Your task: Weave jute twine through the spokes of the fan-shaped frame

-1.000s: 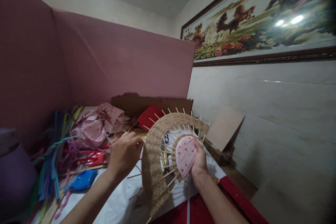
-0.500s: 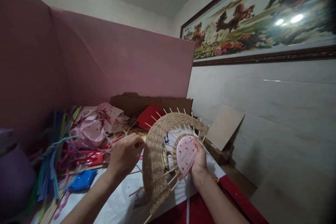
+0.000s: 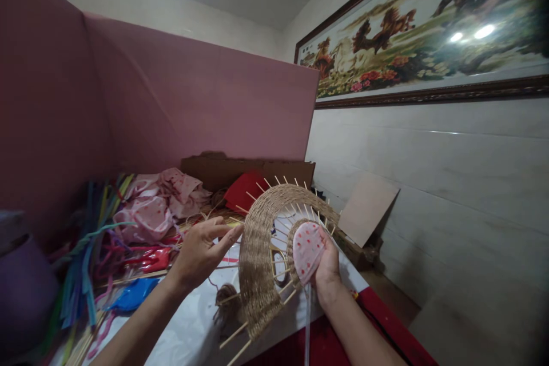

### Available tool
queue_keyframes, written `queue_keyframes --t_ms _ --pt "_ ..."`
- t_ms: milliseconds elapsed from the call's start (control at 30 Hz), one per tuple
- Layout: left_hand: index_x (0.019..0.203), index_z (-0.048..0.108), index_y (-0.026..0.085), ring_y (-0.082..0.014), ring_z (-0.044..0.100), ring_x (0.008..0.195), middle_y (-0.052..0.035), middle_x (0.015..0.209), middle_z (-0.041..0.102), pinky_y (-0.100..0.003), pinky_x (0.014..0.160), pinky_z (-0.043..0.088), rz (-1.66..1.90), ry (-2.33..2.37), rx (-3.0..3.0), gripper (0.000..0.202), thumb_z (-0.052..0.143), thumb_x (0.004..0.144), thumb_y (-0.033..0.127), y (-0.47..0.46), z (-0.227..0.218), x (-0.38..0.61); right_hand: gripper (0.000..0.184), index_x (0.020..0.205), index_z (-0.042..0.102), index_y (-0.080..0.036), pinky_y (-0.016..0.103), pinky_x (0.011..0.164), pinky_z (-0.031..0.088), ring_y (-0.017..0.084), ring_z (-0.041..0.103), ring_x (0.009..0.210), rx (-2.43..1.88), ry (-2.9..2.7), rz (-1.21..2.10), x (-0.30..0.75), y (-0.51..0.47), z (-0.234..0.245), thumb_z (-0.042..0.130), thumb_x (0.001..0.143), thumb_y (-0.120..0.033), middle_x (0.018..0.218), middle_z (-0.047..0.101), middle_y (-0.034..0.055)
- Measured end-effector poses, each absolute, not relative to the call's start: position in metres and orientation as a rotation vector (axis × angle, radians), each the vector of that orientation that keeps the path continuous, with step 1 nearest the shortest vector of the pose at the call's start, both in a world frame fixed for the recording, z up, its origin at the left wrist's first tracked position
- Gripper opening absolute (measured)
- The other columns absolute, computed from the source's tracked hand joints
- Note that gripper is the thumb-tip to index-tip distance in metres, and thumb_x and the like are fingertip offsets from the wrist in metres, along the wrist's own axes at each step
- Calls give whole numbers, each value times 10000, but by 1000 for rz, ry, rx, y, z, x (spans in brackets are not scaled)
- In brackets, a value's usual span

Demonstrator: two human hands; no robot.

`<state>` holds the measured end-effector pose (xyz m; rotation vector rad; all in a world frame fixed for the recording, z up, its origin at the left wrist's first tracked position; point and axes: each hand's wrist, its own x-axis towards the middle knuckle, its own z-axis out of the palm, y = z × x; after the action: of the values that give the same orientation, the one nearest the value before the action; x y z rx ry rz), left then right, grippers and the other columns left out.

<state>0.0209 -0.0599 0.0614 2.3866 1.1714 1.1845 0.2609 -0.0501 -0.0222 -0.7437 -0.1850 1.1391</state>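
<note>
Fan (image 3: 257,263) is standing tilted above the desk (image 3: 171,337), its woven band (image 3: 274,206) curving in an arc along the left and upper sides. Thin spokes (image 3: 289,296) are radiating outward from around a pink patch (image 3: 307,251) with red dots, crossing a gap and projecting beyond the outer edge of the band. The right hand (image 3: 328,266) is holding the fan at the right side of the patch, thumb lying toward the front face, other fingers mostly hidden. A translucent rod (image 3: 307,326) is extending downward below the patch; whether the right hand is also gripping this rod cannot be told. The left hand (image 3: 203,251) is reaching to the outer left edge of the fan, thumb and forefinger tips set narrow. Whether these tips are pinching a strand or a spoke cannot be told.

Brown yarn (image 3: 223,294) is lying just left of the fan's lower part, partly hidden. Farther left of the fan, a blue bag (image 3: 135,294), a red packet (image 3: 156,260), rumpled pink cloth (image 3: 148,220) and coloured strips (image 3: 88,263) are lying close together. Behind the fan, a red sheet (image 3: 244,191) is resting in front of cardboard (image 3: 206,171). Right of the fan, a board (image 3: 368,209) is leaning near the wall (image 3: 450,183). Above and right of the fan, a framed picture (image 3: 386,51) is hanging.
</note>
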Motion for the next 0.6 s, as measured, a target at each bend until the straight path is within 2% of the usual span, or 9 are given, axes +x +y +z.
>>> queue_keyframes --t_ms 167,333,500,600 --pt "707 685 144 -104 372 547 21 539 401 -221 511 287 1200 1026 2062 448 403 791 482 -53 60 20 278 836 610 -169 312 653 488 183 626 683 -711 -157 1162 262 -53 -17 554 661 -378 731 682 20" --pt "799 706 143 -81 209 455 53 445 251 -227 446 189 1111 999 1777 496 392 779 526 -46 52 15 252 813 603 -203 311 610 480 164 606 578 -744 -204 1169 260 -55 -14 528 673 -398 673 668 -15" --pt "847 690 116 -80 263 465 9 523 399 -227 430 175 1033 945 1560 572 339 773 562 -47 50 19 267 796 598 -193 309 628 474 175 614 630 -747 -214 1120 261 -55 -13 528 666 -416 632 656 -5" --pt "773 681 105 -75 246 466 24 521 357 -224 432 160 1014 914 1518 502 423 747 534 -51 50 24 273 823 597 -195 303 643 476 162 611 634 -733 -179 1063 262 -53 -14 550 655 -406 679 664 -15"
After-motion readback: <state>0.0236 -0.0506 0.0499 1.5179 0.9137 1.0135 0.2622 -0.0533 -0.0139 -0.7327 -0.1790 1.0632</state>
